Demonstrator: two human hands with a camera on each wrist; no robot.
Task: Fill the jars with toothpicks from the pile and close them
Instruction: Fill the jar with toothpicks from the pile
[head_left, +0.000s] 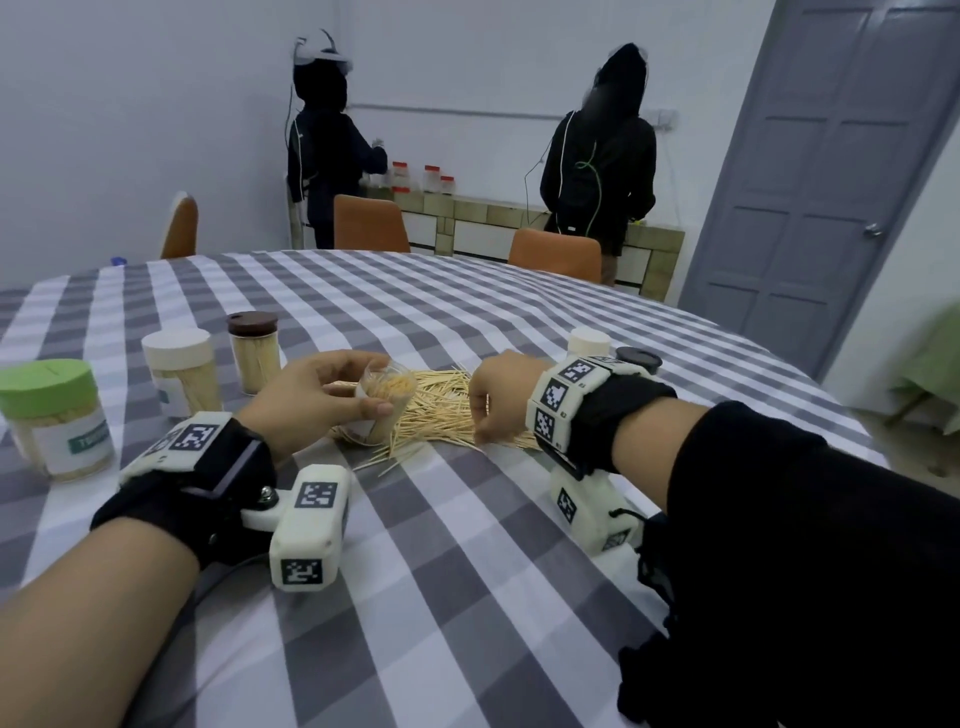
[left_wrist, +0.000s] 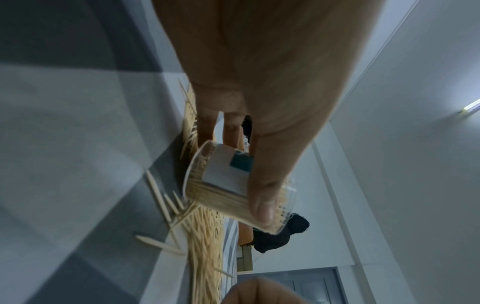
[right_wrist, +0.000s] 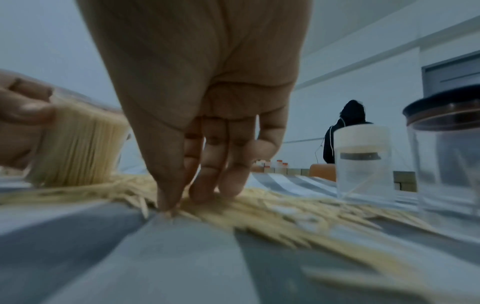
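Observation:
My left hand (head_left: 363, 387) grips an open clear jar (head_left: 392, 395), tilted with its mouth toward the right and packed with toothpicks. In the left wrist view the thumb (left_wrist: 262, 197) lies across the jar (left_wrist: 221, 185) and its white label. The toothpick pile (head_left: 441, 410) is spread on the checked cloth just right of the jar. My right hand (head_left: 480, 423) points down into the pile, its thumb and fingertips (right_wrist: 168, 197) pinching toothpicks at the near edge of the pile (right_wrist: 272, 211).
Three closed, filled jars stand at the left: green lid (head_left: 52, 415), white lid (head_left: 179, 374), brown lid (head_left: 254, 353). Behind my right wrist stand a white-lidded jar (right_wrist: 363, 164) and a dark-lidded jar (right_wrist: 446, 144). Orange chairs (head_left: 369, 223) and two people are beyond the table.

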